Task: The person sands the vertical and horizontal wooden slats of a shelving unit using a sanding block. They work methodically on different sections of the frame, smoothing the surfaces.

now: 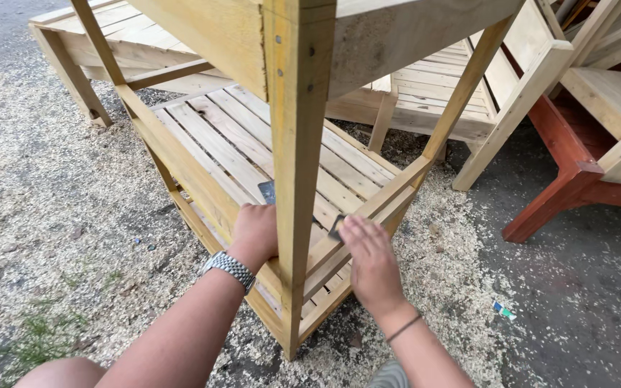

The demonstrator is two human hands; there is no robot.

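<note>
A pale wooden shelf unit stands before me, its corner post (297, 172) rising up the middle of the view. My left hand (254, 231), with a metal watch at the wrist, grips the lower rail (181, 167) just left of the post. A dark flat piece (267, 191) shows just above its fingers; I cannot tell whether the hand holds it. My right hand (369, 257) presses a small dark piece (336, 227), seemingly sandpaper, against the lower rail right of the post. The slatted bottom shelf (253, 144) lies behind both hands.
Sawdust covers the gravel ground (52, 201) around the unit. More pale wooden furniture (440, 93) stands behind, and a red-brown wooden frame (569, 179) sits at the right. A small scrap (503, 310) lies on the dark ground at right.
</note>
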